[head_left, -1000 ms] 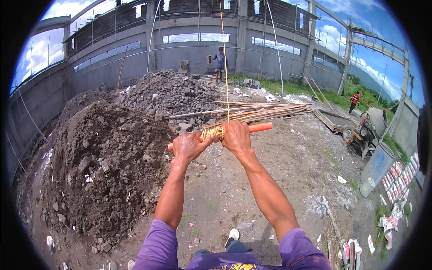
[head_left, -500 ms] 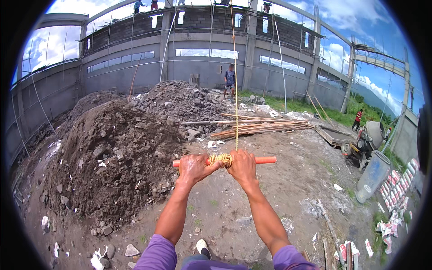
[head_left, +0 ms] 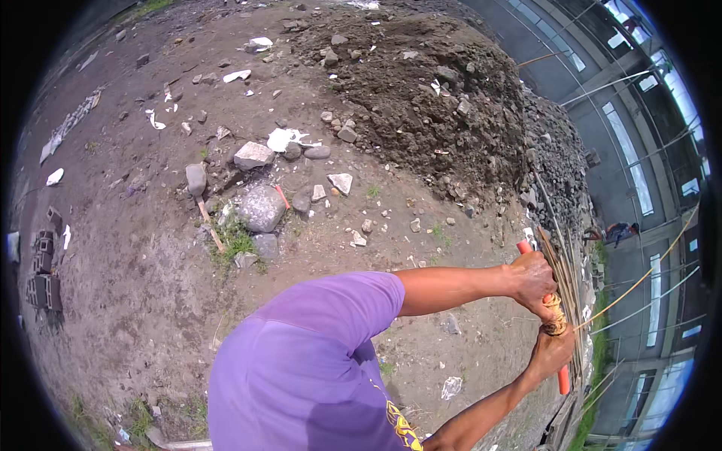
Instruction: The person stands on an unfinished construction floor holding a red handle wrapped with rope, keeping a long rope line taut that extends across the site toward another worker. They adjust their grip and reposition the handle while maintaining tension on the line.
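Observation:
My left hand [head_left: 534, 282] is wrapped round an orange rod [head_left: 563, 380], above the coil. My right hand [head_left: 551, 353] grips the same rod on the other side. Between the two hands, yellowish rope [head_left: 555, 316] is wound several times about the rod. From there a taut stretch of the rope [head_left: 647, 276] runs up toward the wall at the right. Both arms reach out to the right of the view, and the rod's two ends stick out past my fists.
A big dark soil heap [head_left: 451, 105] rises at the top. Loose stones, including a round boulder [head_left: 262, 209], lie on the dirt. Grey hollow blocks [head_left: 45, 274] sit far left. Wooden planks [head_left: 560, 259] lie behind my hands. A person [head_left: 620, 233] stands near the wall.
My view has swung to the left and tilted, so the wall now stands along the right edge. Both hands keep hold of the rope-wound rod.

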### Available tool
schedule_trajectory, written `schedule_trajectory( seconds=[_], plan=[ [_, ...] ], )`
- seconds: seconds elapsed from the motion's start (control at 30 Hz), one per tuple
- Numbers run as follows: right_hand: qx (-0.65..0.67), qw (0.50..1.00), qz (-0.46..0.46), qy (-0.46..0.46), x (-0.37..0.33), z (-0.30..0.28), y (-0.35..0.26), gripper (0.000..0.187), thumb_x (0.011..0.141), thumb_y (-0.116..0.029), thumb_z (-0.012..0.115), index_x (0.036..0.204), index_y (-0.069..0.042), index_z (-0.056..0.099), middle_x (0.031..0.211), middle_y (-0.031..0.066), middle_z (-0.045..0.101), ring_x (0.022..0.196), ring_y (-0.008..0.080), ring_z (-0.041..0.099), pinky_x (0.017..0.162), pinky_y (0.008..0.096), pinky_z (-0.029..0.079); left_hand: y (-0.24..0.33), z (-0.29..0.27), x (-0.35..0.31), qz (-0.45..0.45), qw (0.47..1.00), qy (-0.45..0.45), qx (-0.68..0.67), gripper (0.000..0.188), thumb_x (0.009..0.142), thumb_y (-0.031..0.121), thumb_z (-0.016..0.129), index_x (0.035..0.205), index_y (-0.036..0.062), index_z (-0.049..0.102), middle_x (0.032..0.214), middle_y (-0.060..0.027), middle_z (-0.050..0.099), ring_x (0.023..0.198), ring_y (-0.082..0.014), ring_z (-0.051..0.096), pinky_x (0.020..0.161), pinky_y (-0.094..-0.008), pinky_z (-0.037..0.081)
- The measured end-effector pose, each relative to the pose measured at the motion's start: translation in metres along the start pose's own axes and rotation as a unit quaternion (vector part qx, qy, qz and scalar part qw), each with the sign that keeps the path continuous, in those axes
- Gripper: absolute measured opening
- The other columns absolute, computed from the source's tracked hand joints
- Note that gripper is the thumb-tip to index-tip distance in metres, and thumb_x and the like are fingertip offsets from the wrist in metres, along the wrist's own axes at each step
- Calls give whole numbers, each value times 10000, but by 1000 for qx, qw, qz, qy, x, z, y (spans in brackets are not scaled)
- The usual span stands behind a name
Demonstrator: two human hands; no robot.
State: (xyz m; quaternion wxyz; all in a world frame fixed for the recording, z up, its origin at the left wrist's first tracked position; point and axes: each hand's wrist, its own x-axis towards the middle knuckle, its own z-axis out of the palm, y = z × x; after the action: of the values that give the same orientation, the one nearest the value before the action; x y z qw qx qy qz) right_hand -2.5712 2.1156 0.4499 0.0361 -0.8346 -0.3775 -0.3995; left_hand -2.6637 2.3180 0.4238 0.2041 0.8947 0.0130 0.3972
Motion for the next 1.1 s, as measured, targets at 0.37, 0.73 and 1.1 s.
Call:
schedule_trajectory(
  seconds=[0.37, 0.73, 1.1],
  plan=[
    [18, 998, -49, -22, -61, -198, -180, 321, 871, -236, 775, 1052, -9, 637, 961, 236, 699, 886, 482, 654, 782, 568, 508, 113, -160, -183, -76, 988, 57, 124, 220, 775, 402, 728, 827, 235, 862, 782, -16, 793, 778, -235, 766, 625, -438, 536],
    [7, 1000, -15, 8, -347, -425, -197, 270, 849, -203, 799, 947, -10, 637, 881, 205, 681, 829, 460, 656, 739, 568, 504, 268, -295, -404, -7, 1000, -17, -7, 761, 748, 817, 630, 639, 72, 740, 592, -163, 670, 563, -374, 685, 522, -490, 513],
    [71, 995, 71, 9, -518, -612, -308, 157, 792, -103, 784, 857, -111, 641, 846, 81, 620, 859, 300, 646, 765, 466, 455, 404, -438, -611, -38, 996, -58, 63, 682, 883, 769, 619, 735, 107, 690, 696, -126, 707, 669, -337, 716, 590, -485, 524]
  ],
)
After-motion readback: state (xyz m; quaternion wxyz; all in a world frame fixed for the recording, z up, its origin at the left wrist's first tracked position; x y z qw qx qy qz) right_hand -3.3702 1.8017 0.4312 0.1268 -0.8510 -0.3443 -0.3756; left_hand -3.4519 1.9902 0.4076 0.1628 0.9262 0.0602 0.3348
